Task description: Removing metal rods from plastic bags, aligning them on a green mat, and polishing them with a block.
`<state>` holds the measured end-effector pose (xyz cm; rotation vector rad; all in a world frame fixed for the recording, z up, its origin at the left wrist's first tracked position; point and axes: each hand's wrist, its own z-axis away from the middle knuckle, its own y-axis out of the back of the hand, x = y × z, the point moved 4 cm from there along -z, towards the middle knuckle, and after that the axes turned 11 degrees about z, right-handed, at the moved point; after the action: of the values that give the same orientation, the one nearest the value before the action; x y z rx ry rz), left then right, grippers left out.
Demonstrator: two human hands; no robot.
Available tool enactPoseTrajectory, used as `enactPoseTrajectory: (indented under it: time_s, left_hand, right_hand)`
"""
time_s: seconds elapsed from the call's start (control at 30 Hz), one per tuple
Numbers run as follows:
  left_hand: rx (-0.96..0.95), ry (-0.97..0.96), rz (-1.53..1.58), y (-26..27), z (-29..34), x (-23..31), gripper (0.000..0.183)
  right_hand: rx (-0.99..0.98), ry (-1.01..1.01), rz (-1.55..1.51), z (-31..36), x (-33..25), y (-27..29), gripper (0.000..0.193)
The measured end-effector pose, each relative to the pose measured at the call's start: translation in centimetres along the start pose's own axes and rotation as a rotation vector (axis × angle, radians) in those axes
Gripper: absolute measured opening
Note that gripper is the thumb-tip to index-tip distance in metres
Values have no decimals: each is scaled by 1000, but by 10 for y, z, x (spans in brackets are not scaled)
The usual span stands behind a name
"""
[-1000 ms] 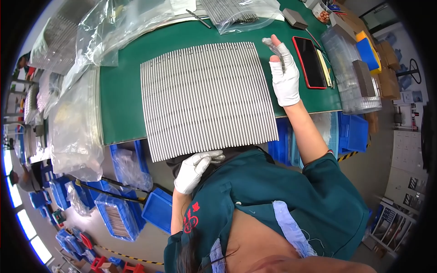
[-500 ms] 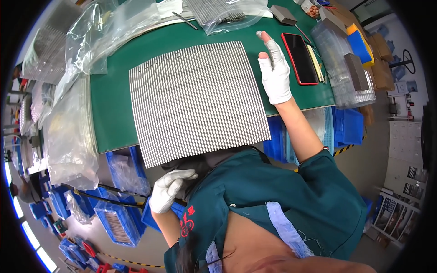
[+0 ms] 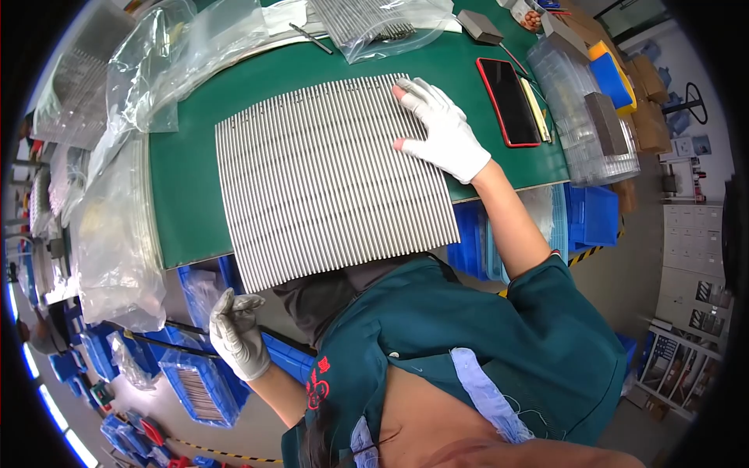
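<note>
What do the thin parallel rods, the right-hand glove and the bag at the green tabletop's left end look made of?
Thin parallel rods: probably metal, smooth and shiny, from the silvery highlights along them.
Right-hand glove: seemingly thin white fabric, mostly matte, from its soft creases; coating uncertain.
Bag: likely clear plastic film, glossy, from its see-through wrinkles and glare.

Red-edged phone (image 3: 509,101) flat on green tabletop (image 3: 187,203); grey block (image 3: 478,27) beyond it. Clear plastic bag (image 3: 117,242) at left. Blue bin (image 3: 591,218) lower right.
</note>
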<state>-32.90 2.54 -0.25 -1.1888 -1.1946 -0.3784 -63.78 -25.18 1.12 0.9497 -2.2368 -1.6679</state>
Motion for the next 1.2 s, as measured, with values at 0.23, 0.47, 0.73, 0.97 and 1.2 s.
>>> enactPoseTrajectory:
  time_s: [0.23, 0.47, 0.73, 0.97, 1.2]
  left_hand:
    - [13, -20, 45, -1, -3, 3, 42]
    - [-13, -63, 62, -1, -6, 9, 43]
    - [197, -142, -645, 3, -20, 23, 44]
    - [-297, -289, -1268, -26, -33, 2, 42]
    - [-364, -223, -1368, -30, -28, -8, 52]
  right_hand:
    - [-1, -14, -112, 1, 12, -6, 81]
    - [199, -48, -301, 3, 8, 10, 70]
    - [409, -72, -200, 1, 10, 9, 58]
    - [236, 85, -88, -7, -3, 2, 63]
    - [-31, 462, 60, -34, -48, 0, 68]
